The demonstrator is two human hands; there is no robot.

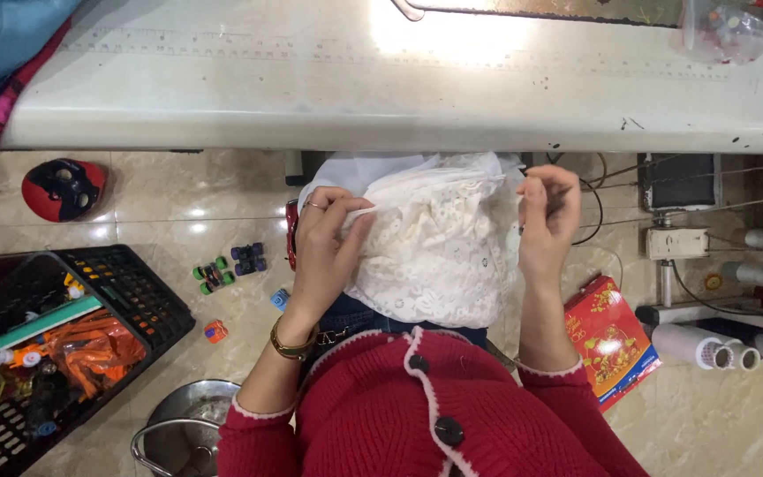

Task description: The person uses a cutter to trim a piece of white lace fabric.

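Observation:
A piece of white lace fabric (439, 243) lies bunched in my lap, below the edge of the white work table (381, 97). My left hand (328, 243), with a ring and a gold bracelet, pinches the fabric's upper left edge. At the upper right edge, my right hand (547, 216) grips the same fabric with closed fingers. The cloth is stretched between both hands. I wear a red knitted cardigan (426, 406) with dark buttons.
On the tiled floor to the left stand a black plastic basket (125, 291) of toys, small toy cars (230, 265), a red and black mask (64, 188) and a metal pot (178, 433). A red box (611, 340), thread cones (708, 349) and a motor unit (677, 208) are at the right.

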